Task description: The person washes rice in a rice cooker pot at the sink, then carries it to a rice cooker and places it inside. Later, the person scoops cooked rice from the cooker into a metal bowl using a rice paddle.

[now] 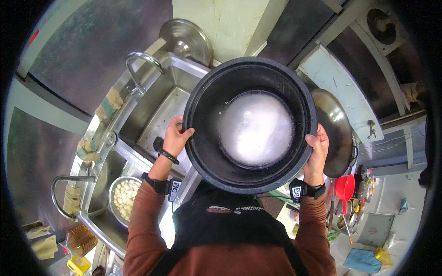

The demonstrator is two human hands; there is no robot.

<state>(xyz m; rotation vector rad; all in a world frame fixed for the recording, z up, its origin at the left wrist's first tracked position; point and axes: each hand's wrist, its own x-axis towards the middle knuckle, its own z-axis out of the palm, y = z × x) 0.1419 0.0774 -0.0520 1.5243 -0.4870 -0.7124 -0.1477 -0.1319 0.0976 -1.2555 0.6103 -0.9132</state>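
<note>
Left hand (176,139), right hand (317,149): clasping opposite sides of black tub (251,79) | mouth facing camera | outline round, even across

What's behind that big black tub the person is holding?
Around the black tub, a steel sink shows past its left edge and a wok-like pan past its right; the tub hides part of each. Whatever lies directly behind it is covered.
</note>
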